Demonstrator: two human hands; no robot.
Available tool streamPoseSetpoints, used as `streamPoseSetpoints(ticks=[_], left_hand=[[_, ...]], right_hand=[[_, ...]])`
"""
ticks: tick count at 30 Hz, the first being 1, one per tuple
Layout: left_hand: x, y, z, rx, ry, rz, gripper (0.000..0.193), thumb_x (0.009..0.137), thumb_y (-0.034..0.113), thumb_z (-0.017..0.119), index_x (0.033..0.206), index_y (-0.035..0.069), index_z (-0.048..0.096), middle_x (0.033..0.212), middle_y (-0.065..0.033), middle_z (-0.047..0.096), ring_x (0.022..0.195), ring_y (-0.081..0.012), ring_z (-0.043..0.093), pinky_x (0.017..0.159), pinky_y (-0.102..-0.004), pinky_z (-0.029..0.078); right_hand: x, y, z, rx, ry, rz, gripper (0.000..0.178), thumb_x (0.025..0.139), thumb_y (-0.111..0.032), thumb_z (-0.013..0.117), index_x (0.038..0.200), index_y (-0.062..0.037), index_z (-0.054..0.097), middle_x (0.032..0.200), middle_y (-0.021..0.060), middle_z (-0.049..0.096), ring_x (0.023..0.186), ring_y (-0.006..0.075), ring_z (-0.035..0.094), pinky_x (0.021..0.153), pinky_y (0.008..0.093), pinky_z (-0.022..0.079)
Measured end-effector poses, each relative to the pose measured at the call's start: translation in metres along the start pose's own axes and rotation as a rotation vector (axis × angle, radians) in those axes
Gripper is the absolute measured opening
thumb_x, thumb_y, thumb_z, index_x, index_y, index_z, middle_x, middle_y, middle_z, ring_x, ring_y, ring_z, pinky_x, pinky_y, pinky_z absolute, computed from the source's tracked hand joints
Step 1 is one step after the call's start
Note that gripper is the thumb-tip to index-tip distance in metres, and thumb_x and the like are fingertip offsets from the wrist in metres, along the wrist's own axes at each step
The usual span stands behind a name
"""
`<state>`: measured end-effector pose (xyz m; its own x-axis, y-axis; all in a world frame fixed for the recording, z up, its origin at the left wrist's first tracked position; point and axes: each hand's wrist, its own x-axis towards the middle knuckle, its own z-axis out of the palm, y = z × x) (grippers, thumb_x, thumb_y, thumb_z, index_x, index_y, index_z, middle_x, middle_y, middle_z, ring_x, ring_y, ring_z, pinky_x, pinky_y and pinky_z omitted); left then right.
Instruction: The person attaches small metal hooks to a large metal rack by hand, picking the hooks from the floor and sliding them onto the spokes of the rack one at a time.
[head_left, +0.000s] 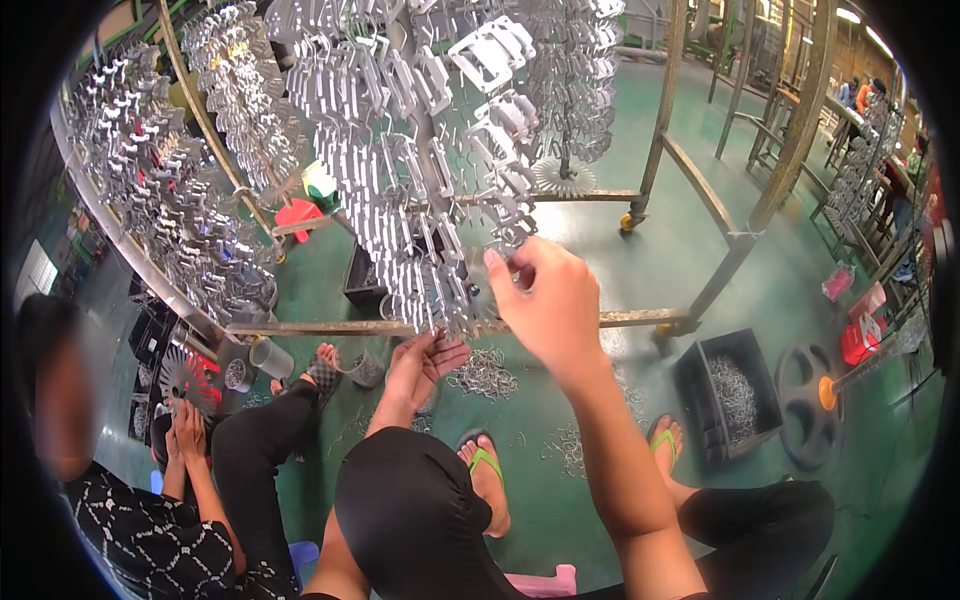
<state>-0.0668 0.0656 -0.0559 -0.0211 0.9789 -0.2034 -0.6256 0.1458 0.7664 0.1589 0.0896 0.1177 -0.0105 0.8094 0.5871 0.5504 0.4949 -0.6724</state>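
Note:
In front of me hangs a tall rack point(425, 130) densely covered with thin silvery metal pieces on small hooks. My right hand point(550, 305) is raised at the right side of its lower end, thumb and fingers pinched together. Whatever lies between those fingertips is hidden or too small to name. Lower down, my left hand point(418, 368) is turned palm up with its fingers stretched out, right by the rack's bottom tip. Some larger pale metal frames point(493, 55) hang on the upper right of the rack.
Loose metal hooks point(485, 375) lie heaped on the green floor beneath. A black crate of hooks point(738, 395) stands to the right, beside a dark wheel-shaped base point(810, 405). At left a co-worker point(150, 520) sits holding a round toothed disc point(188, 378). A wheeled metal frame point(640, 318) surrounds the racks.

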Motion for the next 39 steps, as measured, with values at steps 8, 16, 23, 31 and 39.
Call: streamPoseSetpoints(ticks=[8, 16, 23, 31, 39], left_hand=[[-0.007, 0.010, 0.005, 0.060, 0.053, 0.038, 0.024, 0.105, 0.015, 0.050, 0.111, -0.008, 0.057, 0.106, -0.0257, 0.068, 0.102, -0.0434, 0.070, 0.092, -0.0530, 0.060], [-0.005, 0.009, 0.002, 0.083, 0.050, 0.044, 0.024, 0.105, 0.014, 0.050, 0.107, -0.009, 0.058, 0.105, -0.0253, 0.068, 0.101, -0.0439, 0.070, 0.091, -0.0540, 0.060], [0.001, 0.009, 0.003, 0.091, 0.066, 0.065, 0.024, 0.104, 0.014, 0.053, 0.105, -0.010, 0.058, 0.102, -0.0271, 0.069, 0.096, -0.0423, 0.072, 0.090, -0.0537, 0.061], [0.006, 0.000, 0.000, 0.067, 0.039, 0.061, 0.024, 0.104, 0.013, 0.053, 0.106, -0.010, 0.059, 0.101, -0.0267, 0.069, 0.098, -0.0444, 0.071, 0.090, -0.0556, 0.061], [0.005, 0.004, -0.001, 0.061, 0.057, 0.077, 0.023, 0.104, 0.013, 0.053, 0.106, -0.009, 0.058, 0.102, -0.0269, 0.069, 0.098, -0.0458, 0.071, 0.090, -0.0569, 0.060]], right_hand=[[0.004, -0.014, 0.012, 0.302, 0.066, -0.125, 0.024, 0.088, -0.024, 0.073, 0.086, -0.0011, 0.067, 0.079, 0.0121, 0.066, 0.074, 0.0302, 0.067, 0.067, 0.0420, 0.053], [0.038, -0.033, 0.031, 0.044, 0.095, -0.287, 0.023, 0.084, -0.020, 0.073, 0.074, -0.0041, 0.060, 0.074, 0.0121, 0.064, 0.070, 0.0353, 0.064, 0.063, 0.0470, 0.050], [0.041, -0.039, 0.039, -0.045, 0.136, -0.204, 0.022, 0.082, -0.022, 0.072, 0.074, -0.0051, 0.060, 0.070, 0.0138, 0.066, 0.067, 0.0368, 0.065, 0.063, 0.0485, 0.049], [0.040, -0.047, 0.000, -0.045, -0.118, -0.063, 0.027, 0.088, -0.029, 0.070, 0.083, -0.0023, 0.066, 0.079, 0.0162, 0.069, 0.076, 0.0366, 0.069, 0.072, 0.0470, 0.054], [0.094, -0.088, -0.025, 0.083, 0.168, -0.242, 0.026, 0.089, -0.027, 0.071, 0.085, -0.0018, 0.066, 0.085, 0.0135, 0.068, 0.086, 0.0347, 0.067, 0.075, 0.0460, 0.053]])
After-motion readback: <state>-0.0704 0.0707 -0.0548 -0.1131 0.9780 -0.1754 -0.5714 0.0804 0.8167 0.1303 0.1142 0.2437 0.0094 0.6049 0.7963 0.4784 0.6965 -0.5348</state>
